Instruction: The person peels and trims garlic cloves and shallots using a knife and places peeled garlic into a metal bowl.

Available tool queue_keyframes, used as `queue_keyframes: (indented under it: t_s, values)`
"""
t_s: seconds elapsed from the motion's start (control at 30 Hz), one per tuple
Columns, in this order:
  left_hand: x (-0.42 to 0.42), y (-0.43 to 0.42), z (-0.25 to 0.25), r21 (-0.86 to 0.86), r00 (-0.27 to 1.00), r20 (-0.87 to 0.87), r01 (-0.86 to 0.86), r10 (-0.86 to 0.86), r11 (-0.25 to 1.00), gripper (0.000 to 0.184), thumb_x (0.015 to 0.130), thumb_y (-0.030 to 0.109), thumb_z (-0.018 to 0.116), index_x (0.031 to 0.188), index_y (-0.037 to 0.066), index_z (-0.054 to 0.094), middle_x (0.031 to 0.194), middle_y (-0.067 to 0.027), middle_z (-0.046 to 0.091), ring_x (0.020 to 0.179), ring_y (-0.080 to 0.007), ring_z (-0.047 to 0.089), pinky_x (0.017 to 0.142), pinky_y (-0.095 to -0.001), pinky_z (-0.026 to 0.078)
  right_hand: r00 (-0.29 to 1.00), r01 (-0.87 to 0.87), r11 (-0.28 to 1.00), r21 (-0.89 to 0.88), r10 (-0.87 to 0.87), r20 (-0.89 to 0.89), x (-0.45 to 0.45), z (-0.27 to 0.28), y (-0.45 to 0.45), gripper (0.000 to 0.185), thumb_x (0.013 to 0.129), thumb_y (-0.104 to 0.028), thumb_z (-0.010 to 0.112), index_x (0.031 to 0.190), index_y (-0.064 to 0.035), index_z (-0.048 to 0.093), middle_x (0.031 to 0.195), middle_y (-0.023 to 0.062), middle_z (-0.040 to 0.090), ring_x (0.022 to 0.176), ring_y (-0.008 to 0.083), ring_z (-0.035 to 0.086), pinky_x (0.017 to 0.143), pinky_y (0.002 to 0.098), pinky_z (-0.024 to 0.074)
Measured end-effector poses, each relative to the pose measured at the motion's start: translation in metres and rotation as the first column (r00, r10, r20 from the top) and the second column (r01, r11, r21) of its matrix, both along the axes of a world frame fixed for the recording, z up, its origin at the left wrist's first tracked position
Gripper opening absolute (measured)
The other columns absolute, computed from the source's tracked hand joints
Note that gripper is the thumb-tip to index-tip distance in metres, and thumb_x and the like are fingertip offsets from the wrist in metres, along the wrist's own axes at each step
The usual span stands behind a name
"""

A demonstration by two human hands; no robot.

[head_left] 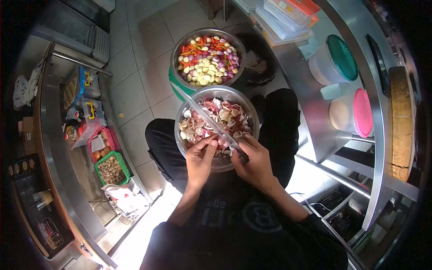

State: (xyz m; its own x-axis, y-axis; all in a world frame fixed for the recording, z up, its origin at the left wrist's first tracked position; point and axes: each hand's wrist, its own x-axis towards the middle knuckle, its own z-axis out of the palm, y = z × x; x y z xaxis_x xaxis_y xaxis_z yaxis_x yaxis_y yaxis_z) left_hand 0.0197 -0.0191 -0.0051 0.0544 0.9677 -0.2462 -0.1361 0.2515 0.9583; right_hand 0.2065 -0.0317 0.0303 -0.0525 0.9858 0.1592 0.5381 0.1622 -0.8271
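A large knife (pixel 204 115) is in my right hand (pixel 255 161), which is closed around its dark handle. The long blade slants up and to the left across a metal bowl (pixel 254 110) held between my knees. Garlic with papery skins (pixel 216 118) fills that bowl. Over its near left rim, my left hand (pixel 201 157) is closed in a pinch beside the blade; what its fingers hold is too hidden to name. Just beyond stands a second metal bowl (pixel 174 53) with peeled garlic cloves (pixel 205 73), shallots (pixel 231 63) and red and orange chilies (pixel 194 48).
Right, a steel shelf carries stacked plastic containers (pixel 283 22), a green-lidded tub (pixel 324 63) and a pink-lidded tub (pixel 351 112). Above it rests a round wooden board (pixel 400 123). On the left shelf are a green basket (pixel 112 168), a pink basket (pixel 102 143) and plastic bags (pixel 126 200).
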Motion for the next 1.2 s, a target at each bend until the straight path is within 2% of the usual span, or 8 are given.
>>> queue_keyframes:
  t_s: [0.07, 0.47, 0.7, 0.77, 0.9, 0.97, 1.1, 1.2]
  values:
    - [0.008, 0.0, 0.008, 0.026, 0.994, 0.094, -0.058, 0.055, 0.998, 0.028, 0.104, 0.001, 0.074, 0.13, -0.009, 0.073, 0.118, -0.0121, 0.078, 0.105, -0.0145, 0.073, 0.095, -0.0294, 0.059, 1.0, -0.013, 1.0, -0.011, 0.013, 0.009, 0.0, -0.001, 0.0, 0.028, 0.094, -0.01, 0.073, 0.122, -0.0061, 0.072, 0.114, 0.0176, 0.069, 0.09, 0.0423, 0.074, 0.072, 0.0489, 0.0602]
    - [0.009, -0.007, 0.003, 0.094, 1.0, 0.021, -0.008, 0.006, 0.996, 0.024, 0.099, -0.007, 0.076, 0.123, -0.01, 0.072, 0.117, -0.0125, 0.077, 0.106, -0.0158, 0.073, 0.097, -0.0299, 0.058, 0.967, 0.016, 1.0, 0.005, -0.017, 0.255, -0.014, -0.01, -0.007, 0.028, 0.095, -0.014, 0.069, 0.119, -0.0004, 0.062, 0.127, 0.0177, 0.063, 0.077, 0.0393, 0.073, 0.061, 0.0474, 0.0599]
    - [0.012, -0.005, 0.01, 0.088, 0.997, -0.057, 0.06, -0.055, 0.994, 0.028, 0.1, -0.001, 0.077, 0.128, -0.006, 0.074, 0.114, -0.0095, 0.079, 0.106, -0.0146, 0.073, 0.097, -0.0287, 0.058, 0.979, 0.042, 0.999, 0.012, -0.044, 0.199, -0.011, -0.008, -0.002, 0.027, 0.096, -0.013, 0.068, 0.117, 0.0006, 0.06, 0.121, 0.019, 0.064, 0.081, 0.0424, 0.073, 0.063, 0.0478, 0.06]
    - [0.009, 0.002, 0.017, -0.053, 0.993, 0.045, 0.111, -0.109, 0.992, 0.032, 0.103, -0.001, 0.073, 0.135, -0.004, 0.071, 0.118, -0.0078, 0.076, 0.112, -0.0143, 0.069, 0.103, -0.0297, 0.054, 0.987, 0.071, 0.997, -0.008, -0.069, 0.142, -0.008, -0.006, 0.0, 0.029, 0.095, -0.013, 0.07, 0.119, -0.0005, 0.06, 0.116, 0.0189, 0.064, 0.087, 0.0442, 0.072, 0.068, 0.0496, 0.0597]
    - [0.008, 0.004, 0.008, 0.067, 0.988, 0.068, 0.138, -0.142, 0.988, 0.037, 0.105, 0.002, 0.071, 0.142, -0.001, 0.069, 0.121, -0.0051, 0.074, 0.114, -0.0131, 0.067, 0.104, -0.0293, 0.052, 0.992, 0.129, 0.992, -0.008, -0.129, -0.014, -0.007, 0.001, 0.004, 0.036, 0.086, -0.002, 0.074, 0.12, 0.003, 0.064, 0.114, 0.0232, 0.067, 0.095, 0.0475, 0.071, 0.079, 0.0475, 0.0593]
    - [0.006, 0.002, 0.009, -0.072, 0.98, 0.164, 0.128, -0.115, 0.989, 0.038, 0.105, 0.002, 0.071, 0.143, -0.001, 0.068, 0.121, -0.0046, 0.072, 0.114, -0.0127, 0.065, 0.103, -0.0293, 0.051, 0.993, 0.111, 0.993, -0.03, -0.112, -0.029, -0.006, 0.002, 0.003, 0.035, 0.087, -0.002, 0.073, 0.119, 0.0045, 0.064, 0.114, 0.0244, 0.067, 0.098, 0.0484, 0.071, 0.08, 0.0465, 0.059]
    - [0.003, 0.002, 0.006, -0.118, 0.971, 0.219, 0.128, -0.1, 0.985, 0.039, 0.106, 0.003, 0.071, 0.144, -0.002, 0.067, 0.118, -0.0045, 0.072, 0.111, -0.0127, 0.066, 0.099, -0.0295, 0.053, 0.996, 0.091, 0.996, -0.008, -0.091, 0.014, -0.007, -0.005, 0.001, 0.031, 0.093, -0.012, 0.071, 0.121, -0.0025, 0.062, 0.113, 0.0189, 0.066, 0.093, 0.0457, 0.071, 0.073, 0.0516, 0.0582]
    - [0.005, 0.004, 0.011, -0.019, 0.988, 0.11, 0.112, -0.11, 0.993, 0.036, 0.107, 0.005, 0.069, 0.142, -0.003, 0.068, 0.114, -0.0048, 0.073, 0.106, -0.0129, 0.067, 0.095, -0.03, 0.054, 0.997, 0.075, 0.997, -0.007, -0.075, 0.002, -0.01, -0.006, 0.0, 0.03, 0.094, -0.012, 0.07, 0.121, -0.0026, 0.062, 0.113, 0.0189, 0.065, 0.093, 0.0456, 0.071, 0.074, 0.0521, 0.058]
